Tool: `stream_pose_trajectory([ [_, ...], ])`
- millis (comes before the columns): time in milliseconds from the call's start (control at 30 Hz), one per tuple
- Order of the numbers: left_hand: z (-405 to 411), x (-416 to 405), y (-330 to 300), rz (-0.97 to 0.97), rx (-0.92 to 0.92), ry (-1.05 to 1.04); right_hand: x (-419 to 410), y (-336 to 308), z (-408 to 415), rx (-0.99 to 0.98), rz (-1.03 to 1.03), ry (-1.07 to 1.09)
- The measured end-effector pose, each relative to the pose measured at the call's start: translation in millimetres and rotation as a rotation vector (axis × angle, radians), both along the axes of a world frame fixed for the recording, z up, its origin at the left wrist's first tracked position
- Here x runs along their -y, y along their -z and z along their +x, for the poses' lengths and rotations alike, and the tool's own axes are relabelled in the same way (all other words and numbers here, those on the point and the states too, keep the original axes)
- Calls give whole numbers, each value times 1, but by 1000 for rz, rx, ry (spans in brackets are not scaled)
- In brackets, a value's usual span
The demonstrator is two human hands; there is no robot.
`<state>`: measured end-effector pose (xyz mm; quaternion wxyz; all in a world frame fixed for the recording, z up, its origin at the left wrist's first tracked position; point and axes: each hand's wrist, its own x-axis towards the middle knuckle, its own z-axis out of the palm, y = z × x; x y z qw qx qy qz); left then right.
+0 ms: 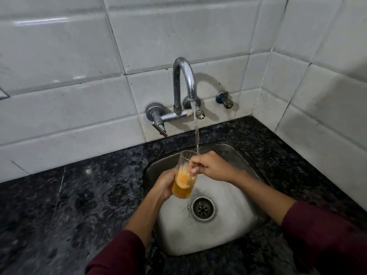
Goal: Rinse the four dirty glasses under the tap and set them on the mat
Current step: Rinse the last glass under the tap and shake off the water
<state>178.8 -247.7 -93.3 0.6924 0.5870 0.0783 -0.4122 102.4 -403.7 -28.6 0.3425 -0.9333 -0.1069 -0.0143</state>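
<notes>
Gleaming steel sink in black speckled counter, white tiled corner.

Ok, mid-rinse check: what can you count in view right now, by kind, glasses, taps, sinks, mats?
Glasses: 1, the glass, held over the sink by the left hand with the right hand at its rim
Taps: 1, the tap, running
Sinks: 1, the sink
Mats: 0 in view
Total: 3
</notes>
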Motion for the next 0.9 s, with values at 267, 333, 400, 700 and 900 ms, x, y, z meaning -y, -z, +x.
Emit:
stream_pose_trajectory([
  [267, -14, -5, 19, -90, 15, 340, 5, 26, -9, -459, 610, 140],
  [333, -18, -6, 19, -52, 7, 327, 4, 34, -12, -525, 703, 184],
  [400, -20, -7, 21, 13, 14, 314, 3, 38, -16, -577, 748, 213],
  [700, -26, -7, 24, -4, -139, 318, 3, 49, -19, -750, 916, 276],
  [900, -27, -9, 15, -171, -178, 310, 5, 38, -15, -689, 849, 289],
])
